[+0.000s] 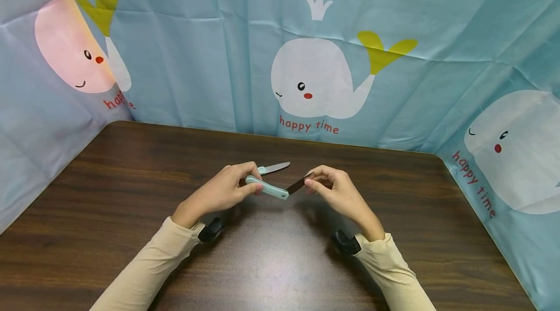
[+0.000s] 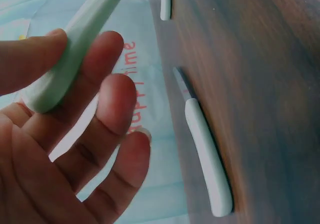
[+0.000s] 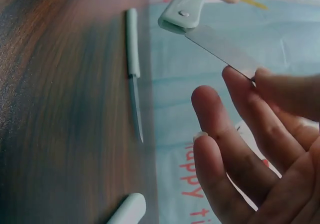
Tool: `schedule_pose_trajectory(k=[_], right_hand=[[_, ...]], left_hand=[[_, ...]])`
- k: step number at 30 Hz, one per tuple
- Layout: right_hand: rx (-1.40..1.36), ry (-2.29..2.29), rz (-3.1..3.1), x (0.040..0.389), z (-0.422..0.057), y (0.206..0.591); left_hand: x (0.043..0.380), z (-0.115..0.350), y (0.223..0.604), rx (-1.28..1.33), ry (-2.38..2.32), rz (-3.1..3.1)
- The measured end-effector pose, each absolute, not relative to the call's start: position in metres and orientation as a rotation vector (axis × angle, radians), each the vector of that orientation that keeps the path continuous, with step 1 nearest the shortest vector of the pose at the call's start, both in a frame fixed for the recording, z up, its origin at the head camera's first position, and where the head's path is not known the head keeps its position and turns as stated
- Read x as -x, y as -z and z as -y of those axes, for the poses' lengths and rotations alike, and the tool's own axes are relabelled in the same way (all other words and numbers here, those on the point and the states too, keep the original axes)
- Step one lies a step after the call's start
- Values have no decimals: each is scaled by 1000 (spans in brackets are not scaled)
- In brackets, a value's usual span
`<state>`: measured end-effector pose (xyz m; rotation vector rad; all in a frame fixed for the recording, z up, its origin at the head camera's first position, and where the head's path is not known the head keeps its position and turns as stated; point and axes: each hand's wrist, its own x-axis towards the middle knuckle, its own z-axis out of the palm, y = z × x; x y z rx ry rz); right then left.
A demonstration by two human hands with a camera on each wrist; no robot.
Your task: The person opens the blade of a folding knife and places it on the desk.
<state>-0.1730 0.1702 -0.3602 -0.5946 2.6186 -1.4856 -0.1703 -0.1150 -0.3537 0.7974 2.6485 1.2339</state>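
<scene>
A folding knife point(image 1: 274, 191) with a mint-green handle is held up between both hands, its blade point(image 3: 220, 46) swung partly out at an angle. The thumb and index finger of my left hand point(image 1: 225, 187) grip the handle near its rear end, the other fingers spread loosely. My right hand point(image 1: 341, 193) pinches the blade near its tip between thumb and index finger. Behind the left hand, a second knife point(image 1: 276, 167) with a mint handle lies on the table, blade out and pointing right; the left hand hides most of its handle in the head view.
The dark wood-grain table point(image 1: 131, 194) ends at a pale blue curtain point(image 1: 245, 58) printed with whales. A pale rounded handle point(image 3: 130, 210) of another item shows on the table in the right wrist view. Black wrist cameras point(image 1: 211, 230) sit under both cuffs.
</scene>
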Motion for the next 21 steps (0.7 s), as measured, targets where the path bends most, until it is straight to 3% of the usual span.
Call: schedule_pose_trajectory(k=[21], right_hand=[[713,1418,-2691,166,-163,359]], left_hand=[[171,113,360,-908,-990,-2679]])
